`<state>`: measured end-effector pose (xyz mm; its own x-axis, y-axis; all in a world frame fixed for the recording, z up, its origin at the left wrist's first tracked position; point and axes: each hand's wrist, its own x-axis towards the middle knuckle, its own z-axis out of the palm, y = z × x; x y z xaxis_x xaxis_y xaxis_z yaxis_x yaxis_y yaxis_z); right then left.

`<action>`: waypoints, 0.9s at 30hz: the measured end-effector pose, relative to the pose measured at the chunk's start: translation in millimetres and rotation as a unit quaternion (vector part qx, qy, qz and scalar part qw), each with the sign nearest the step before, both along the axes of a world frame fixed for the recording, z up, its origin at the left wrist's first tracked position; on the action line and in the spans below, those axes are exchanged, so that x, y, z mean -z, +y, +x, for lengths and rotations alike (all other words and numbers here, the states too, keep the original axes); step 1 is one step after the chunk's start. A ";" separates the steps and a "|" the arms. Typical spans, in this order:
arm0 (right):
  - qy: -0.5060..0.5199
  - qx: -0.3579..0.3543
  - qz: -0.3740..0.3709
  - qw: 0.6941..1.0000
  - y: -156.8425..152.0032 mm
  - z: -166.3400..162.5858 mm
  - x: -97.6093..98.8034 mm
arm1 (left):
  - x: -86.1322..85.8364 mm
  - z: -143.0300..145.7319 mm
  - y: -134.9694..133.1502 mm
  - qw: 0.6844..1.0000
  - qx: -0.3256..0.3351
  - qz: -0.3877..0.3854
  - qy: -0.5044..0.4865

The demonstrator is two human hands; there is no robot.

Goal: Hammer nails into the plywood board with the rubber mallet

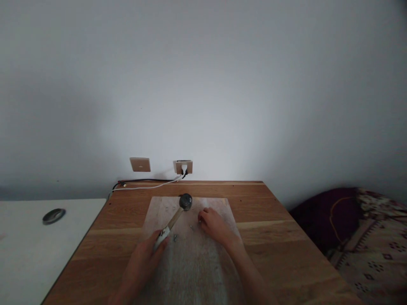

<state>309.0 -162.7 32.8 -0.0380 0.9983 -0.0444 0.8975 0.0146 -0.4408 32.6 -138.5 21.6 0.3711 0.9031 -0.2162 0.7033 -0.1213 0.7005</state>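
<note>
Head view: left hand [146,256] was wrapped round the mallet [173,220] handle; right hand [212,224] curled over the board [190,271], any hold indiscernible. Wall socket [190,167] contained a plug [184,169].

Right fingers [206,214] have room rightward; hammer [174,219] blocks leftward.

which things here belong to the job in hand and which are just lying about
Seemingly in the job:
round-headed tool, in the left hand
pale board, under the right hand
small bits on the board, too tiny to identify

Apparently just lying about:
dark oval object, far left
white cable
patterned cloth, far right
</note>
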 end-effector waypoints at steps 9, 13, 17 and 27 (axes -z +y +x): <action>0.034 -0.027 -0.003 0.999 7.0 7.8 6.6 | 11.6 -11.0 2.5 0.998 -0.042 0.010 -0.048; 0.049 -0.001 0.011 0.999 15.6 10.6 6.2 | 12.1 -10.4 2.1 0.997 -0.046 0.012 -0.061; 0.046 0.022 0.026 0.998 32.7 12.0 5.5 | 10.2 -9.9 1.6 0.997 -0.047 0.008 -0.056; 0.004 -0.006 0.025 1.000 49.8 -3.1 12.4 | 14.3 -13.6 -0.5 0.996 -0.054 0.008 -0.072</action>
<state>305.8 -112.9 20.4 -0.0496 0.9987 0.0068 0.8931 0.0474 -0.4473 19.0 -139.0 7.3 0.2966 0.9427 -0.1527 0.6060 -0.0622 0.7930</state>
